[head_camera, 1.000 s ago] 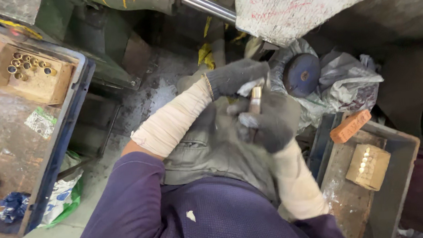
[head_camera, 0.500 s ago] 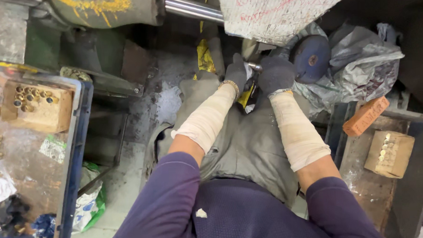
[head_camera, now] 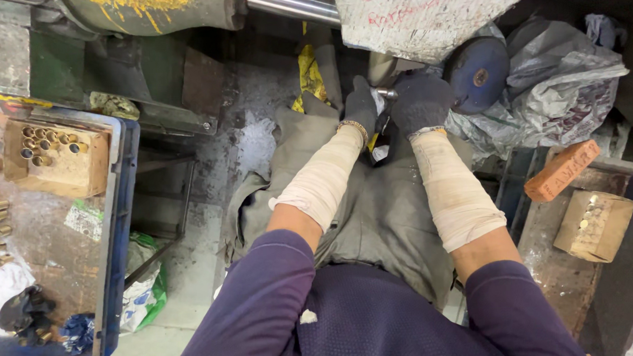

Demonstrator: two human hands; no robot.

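Observation:
Both my hands wear dark gloves, and my forearms are wrapped in cream bandage sleeves. My left hand and my right hand are stretched forward side by side, close under the white slab of the machine. Between them shows a small silvery metal piece, which my right hand grips at its end. My left hand's fingers curl beside it; whether they hold it I cannot tell. A round blue-grey grinding wheel sits just right of my right hand.
A blue tray on the left carries a cardboard box of brass tubes and loose brass pieces. On the right lie an orange brick, a small cardboard box and crumpled plastic bags. A steel shaft runs above.
My hands moved away from my lap and forward toward the machine, carrying the small metal piece. The view tilted down and to the left, showing more of the blue tray.

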